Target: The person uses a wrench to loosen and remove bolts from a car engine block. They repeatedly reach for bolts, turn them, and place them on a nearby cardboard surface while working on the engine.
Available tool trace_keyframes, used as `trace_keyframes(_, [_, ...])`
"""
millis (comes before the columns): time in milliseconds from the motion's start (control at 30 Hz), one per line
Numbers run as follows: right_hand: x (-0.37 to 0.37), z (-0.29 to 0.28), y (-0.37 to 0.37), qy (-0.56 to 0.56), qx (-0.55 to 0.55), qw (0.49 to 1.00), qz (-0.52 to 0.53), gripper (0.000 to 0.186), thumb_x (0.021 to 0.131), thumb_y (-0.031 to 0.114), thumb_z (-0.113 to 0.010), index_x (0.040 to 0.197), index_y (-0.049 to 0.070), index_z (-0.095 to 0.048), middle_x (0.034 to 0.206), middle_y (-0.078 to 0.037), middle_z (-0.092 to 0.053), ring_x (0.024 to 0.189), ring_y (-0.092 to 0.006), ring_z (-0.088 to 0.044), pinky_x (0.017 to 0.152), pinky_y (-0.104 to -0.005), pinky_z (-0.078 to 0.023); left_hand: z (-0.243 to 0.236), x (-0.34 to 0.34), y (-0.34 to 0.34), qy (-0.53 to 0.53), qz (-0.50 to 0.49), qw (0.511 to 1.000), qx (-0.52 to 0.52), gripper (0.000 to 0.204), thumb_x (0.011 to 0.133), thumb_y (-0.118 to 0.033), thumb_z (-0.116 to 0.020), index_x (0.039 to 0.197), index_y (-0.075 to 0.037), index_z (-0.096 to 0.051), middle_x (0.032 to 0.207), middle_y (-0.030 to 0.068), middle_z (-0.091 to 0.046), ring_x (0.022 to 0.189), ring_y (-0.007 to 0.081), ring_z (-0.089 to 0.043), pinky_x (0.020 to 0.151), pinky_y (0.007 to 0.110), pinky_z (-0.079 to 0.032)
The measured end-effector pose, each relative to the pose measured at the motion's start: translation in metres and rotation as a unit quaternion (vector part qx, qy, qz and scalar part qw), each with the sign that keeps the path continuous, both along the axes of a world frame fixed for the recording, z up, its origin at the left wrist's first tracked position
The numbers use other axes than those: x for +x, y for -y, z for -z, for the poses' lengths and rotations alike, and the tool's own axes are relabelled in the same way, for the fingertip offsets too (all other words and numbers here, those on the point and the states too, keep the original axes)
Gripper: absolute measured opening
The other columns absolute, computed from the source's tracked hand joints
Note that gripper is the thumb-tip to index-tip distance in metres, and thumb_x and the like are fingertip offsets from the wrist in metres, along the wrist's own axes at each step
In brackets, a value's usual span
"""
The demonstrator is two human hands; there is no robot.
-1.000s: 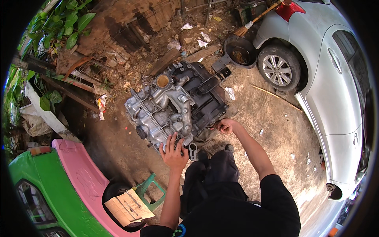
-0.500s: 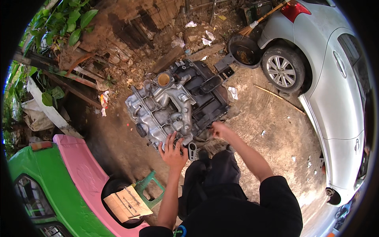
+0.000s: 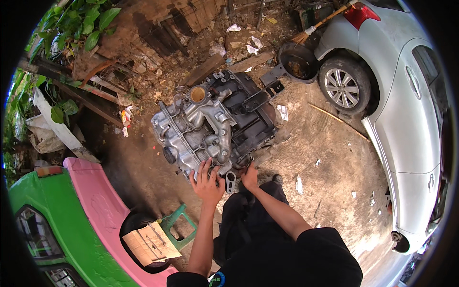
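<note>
A silver and black engine [image 3: 210, 126] sits low on the ground ahead of me. My left hand [image 3: 208, 182] rests on its near silver edge, fingers spread and open. Just right of it, my right hand [image 3: 249, 177] is curled at the engine's lower front edge; its fingertips are closed on a small dark item that I cannot make out. Between both hands, a metal bracket with an oval hole [image 3: 231, 182] juts from the engine.
A silver car [image 3: 401, 138] stands at the right beside a black basin [image 3: 296, 62] and a broom [image 3: 303, 36]. At lower left are a green-and-pink vehicle body [image 3: 91, 196] and a green stool [image 3: 181, 220] with cardboard [image 3: 146, 244]. Planks [image 3: 203, 69] and litter lie behind the engine.
My right hand has moved down and left along the engine's front edge, nearer my left hand and the bracket. My left hand stays on the engine.
</note>
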State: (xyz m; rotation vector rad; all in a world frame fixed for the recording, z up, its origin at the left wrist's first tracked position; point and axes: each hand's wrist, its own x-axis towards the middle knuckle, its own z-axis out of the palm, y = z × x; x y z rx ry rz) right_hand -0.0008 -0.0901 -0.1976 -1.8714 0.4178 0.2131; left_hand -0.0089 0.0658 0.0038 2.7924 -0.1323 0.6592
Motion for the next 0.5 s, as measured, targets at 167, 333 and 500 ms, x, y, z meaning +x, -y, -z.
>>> trace_keyframes(167, [-0.017,-0.014,0.054,0.012,-0.138,0.989,-0.057,0.031,0.094,0.007,-0.061,0.125,0.007,-0.06,0.087,-0.022,-0.071,0.082,-0.0472,-0.067,0.074,-0.055,-0.053,0.001,0.0,-0.001,0.004,0.0,1.0,-0.001,0.031,0.077,-0.014,-0.062,0.105,-0.018,-0.073,0.139,-0.0002,-0.066,0.132,0.0236,-0.059,0.114,0.052,-0.034])
trace_keyframes(333, [0.034,-0.044,0.122,0.107,-0.326,0.917,-0.203,0.028,0.09,0.006,-0.06,0.115,0.011,-0.071,0.102,-0.017,-0.071,0.103,-0.0371,-0.068,0.085,-0.0471,-0.055,0.005,0.0,0.0,0.003,-0.005,1.0,-0.011,0.031,0.076,-0.013,-0.062,0.104,-0.019,-0.073,0.138,-0.0005,-0.066,0.132,0.0236,-0.059,0.115,0.052,-0.034])
trace_keyframes(500, [0.079,-0.046,0.14,0.201,-0.379,0.831,-0.354,0.027,0.087,0.008,-0.059,0.109,0.014,-0.073,0.106,-0.009,-0.074,0.108,-0.0309,-0.065,0.099,-0.0437,-0.049,0.004,0.0,0.001,0.009,-0.006,1.0,-0.016,0.029,0.076,-0.013,-0.062,0.102,-0.019,-0.073,0.137,-0.0002,-0.067,0.132,0.0238,-0.059,0.115,0.052,-0.034])
